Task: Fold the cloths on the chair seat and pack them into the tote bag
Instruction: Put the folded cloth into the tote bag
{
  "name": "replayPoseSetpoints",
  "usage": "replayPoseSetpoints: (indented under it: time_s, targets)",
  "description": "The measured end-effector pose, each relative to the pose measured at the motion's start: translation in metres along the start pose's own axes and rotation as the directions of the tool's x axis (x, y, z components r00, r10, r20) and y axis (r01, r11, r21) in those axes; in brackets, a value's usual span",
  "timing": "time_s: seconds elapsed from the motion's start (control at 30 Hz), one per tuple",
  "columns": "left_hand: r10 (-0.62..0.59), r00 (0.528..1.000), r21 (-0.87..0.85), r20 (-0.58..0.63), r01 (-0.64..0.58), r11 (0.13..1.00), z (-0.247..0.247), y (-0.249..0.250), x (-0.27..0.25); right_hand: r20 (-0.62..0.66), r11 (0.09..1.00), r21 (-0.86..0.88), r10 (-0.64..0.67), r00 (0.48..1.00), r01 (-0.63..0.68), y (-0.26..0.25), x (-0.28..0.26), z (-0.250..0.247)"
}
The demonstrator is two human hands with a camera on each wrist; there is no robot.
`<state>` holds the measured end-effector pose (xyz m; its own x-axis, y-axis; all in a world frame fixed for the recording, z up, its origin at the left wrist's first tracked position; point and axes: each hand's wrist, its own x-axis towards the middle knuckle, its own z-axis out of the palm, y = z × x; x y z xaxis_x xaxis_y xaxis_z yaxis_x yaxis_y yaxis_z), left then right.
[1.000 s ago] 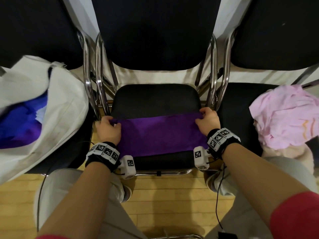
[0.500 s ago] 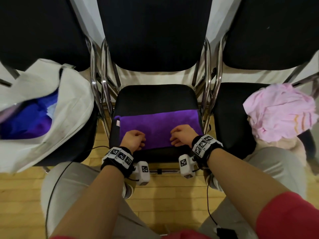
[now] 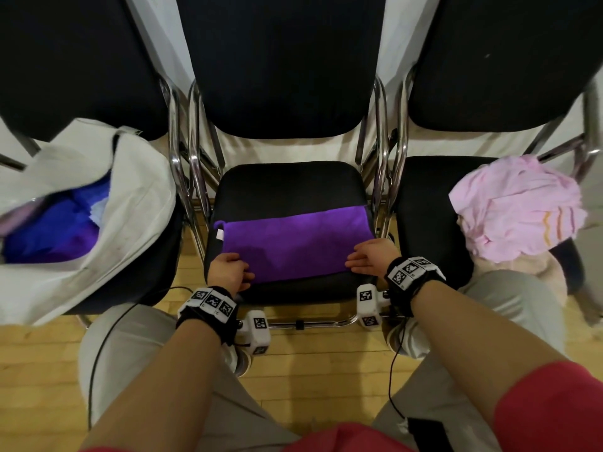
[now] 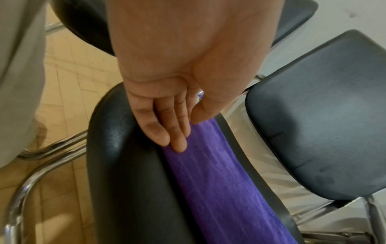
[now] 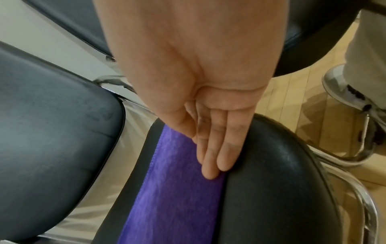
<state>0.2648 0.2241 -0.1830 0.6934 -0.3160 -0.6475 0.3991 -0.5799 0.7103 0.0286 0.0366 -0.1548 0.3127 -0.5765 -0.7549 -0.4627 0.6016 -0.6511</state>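
A purple cloth [image 3: 293,244] lies flat as a wide band across the front half of the middle chair seat [image 3: 287,187], its small loop and tag at the far left corner. My left hand [image 3: 241,275] rests on the near left corner with straight fingers [image 4: 177,140] on the cloth [image 4: 219,181]. My right hand [image 3: 355,264] lies the same way on the near right corner, its fingers [image 5: 208,165] flat along the cloth's [image 5: 177,189] near edge. The white tote bag [image 3: 130,203] lies open on the left chair with blue cloth [image 3: 58,230] inside.
A crumpled pink cloth [image 3: 515,210] sits over a beige one [image 3: 535,272] on the right chair. Chrome chair frames [image 3: 192,177] stand between the seats. My knees and a wooden floor [image 3: 310,353] are below the seat.
My hands left the cloth's far corners, came to the middle of its near edge, then slid apart to the near corners. The cloth now lies flatter.
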Motion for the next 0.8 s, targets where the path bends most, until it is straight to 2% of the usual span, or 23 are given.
replayPoseSetpoints:
  time_s: [0.1, 0.17, 0.27, 0.37, 0.43, 0.57, 0.7, 0.73, 0.8]
  targets:
    - [-0.002, 1.0, 0.015, -0.015, 0.003, 1.0, -0.005, 0.0, -0.001, -0.069, 0.998, -0.053, 0.025, 0.997, -0.029, -0.002, -0.003, -0.005]
    - [0.016, 0.999, 0.041, -0.043, -0.014, 0.999, -0.008, 0.002, -0.001, -0.112, 0.98, -0.197, -0.032, 0.993, 0.009, -0.002, -0.001, -0.007]
    - [0.066, 0.991, 0.132, -0.12, -0.05, 0.99, -0.016, 0.004, 0.0, -0.224, 0.878, -0.471, -0.212, 0.951, 0.085, -0.004, 0.007, -0.011]
    - [0.135, 0.974, 0.275, -0.183, -0.081, 0.958, -0.022, 0.0, 0.005, -0.303, 0.761, -0.647, -0.315, 0.899, 0.049, -0.004, 0.018, -0.015]
    - [0.152, 0.969, 0.341, -0.196, -0.078, 0.937, -0.023, -0.003, 0.005, -0.293, 0.724, -0.69, -0.314, 0.903, 0.029, -0.002, 0.022, -0.013]
    - [0.16, 0.969, 0.43, -0.188, -0.065, 0.9, -0.023, -0.004, -0.003, -0.344, 0.752, -0.658, -0.264, 0.901, -0.03, -0.001, 0.027, -0.008]
    - [0.16, 0.966, 0.481, -0.203, -0.044, 0.876, -0.023, 0.001, -0.009, -0.337, 0.663, -0.742, -0.241, 0.91, -0.099, -0.003, 0.026, -0.007]
    - [0.156, 0.967, 0.493, -0.199, -0.039, 0.869, -0.023, 0.002, -0.01, -0.321, 0.667, -0.741, -0.243, 0.915, -0.082, -0.004, 0.025, -0.007]
    - [0.126, 0.975, 0.505, -0.181, -0.017, 0.863, -0.023, 0.003, -0.012, -0.313, 0.734, -0.678, -0.234, 0.92, -0.044, -0.008, 0.023, -0.01]
